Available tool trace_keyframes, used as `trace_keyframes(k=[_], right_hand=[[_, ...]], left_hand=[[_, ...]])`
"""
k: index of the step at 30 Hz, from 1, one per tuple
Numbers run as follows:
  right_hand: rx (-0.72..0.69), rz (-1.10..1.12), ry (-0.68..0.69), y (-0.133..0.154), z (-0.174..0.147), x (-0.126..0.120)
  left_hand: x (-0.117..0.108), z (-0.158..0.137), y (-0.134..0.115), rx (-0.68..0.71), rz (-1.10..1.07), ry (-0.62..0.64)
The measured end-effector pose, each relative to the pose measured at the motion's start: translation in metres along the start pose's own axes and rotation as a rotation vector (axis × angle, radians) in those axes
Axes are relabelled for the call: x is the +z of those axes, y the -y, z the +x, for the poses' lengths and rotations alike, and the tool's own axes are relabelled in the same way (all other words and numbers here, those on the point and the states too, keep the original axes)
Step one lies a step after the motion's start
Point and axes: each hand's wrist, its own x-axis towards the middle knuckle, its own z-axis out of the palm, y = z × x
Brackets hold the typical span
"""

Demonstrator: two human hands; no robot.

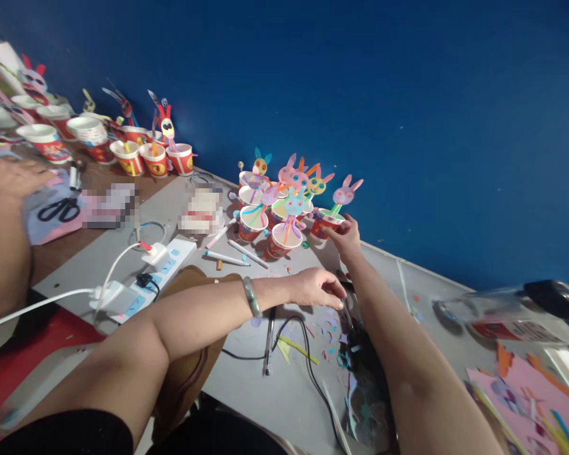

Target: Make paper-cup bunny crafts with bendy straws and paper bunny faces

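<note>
Red cup (323, 227) — right grip (346, 239) closed on its side; left grip (318, 289) — I can't tell.

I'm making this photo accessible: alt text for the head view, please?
A person's right hand holds a red paper cup containing a pink paper rabbit, beside similar cups. The left hand, bangle on its wrist, is near paper scraps.

Surroundings: flat blue wall (360, 95), far side.
White rectangular plastic power strip (171, 259), left; clear cylindrical black-capped plastic bottle (500, 321), right.
</note>
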Motion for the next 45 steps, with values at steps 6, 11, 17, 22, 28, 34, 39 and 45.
trace_keyframes(k=[6,11,17,22,28,34,39,45], right_hand=[[-0.032,0.006,0.006,-0.002,0.001,0.001],[-0.037,0.021,0.009,-0.003,0.001,0.003],[-0.026,0.026,0.027,0.0,-0.001,0.003],[-0.042,0.051,0.058,0.0,0.0,0.004],[-0.034,0.103,0.11,-0.004,0.002,0.001],[0.017,0.13,0.128,-0.001,-0.001,-0.001],[0.045,0.096,0.106,0.005,-0.007,-0.002],[0.042,0.094,0.1,0.006,-0.01,-0.003]], left_hand=[[0.0,-0.002,-0.004,-0.015,0.003,0.0],[-0.001,-0.002,-0.003,-0.004,0.012,-0.003],[-0.001,-0.001,-0.003,-0.005,0.007,-0.007],[-0.001,-0.001,-0.003,0.0,-0.007,-0.005],[-0.002,-0.001,-0.003,0.02,0.009,-0.006],[-0.002,0.0,-0.003,0.036,0.008,0.005],[-0.001,-0.004,-0.01,0.002,0.016,-0.008],[-0.002,-0.007,-0.013,0.009,0.019,-0.004]])
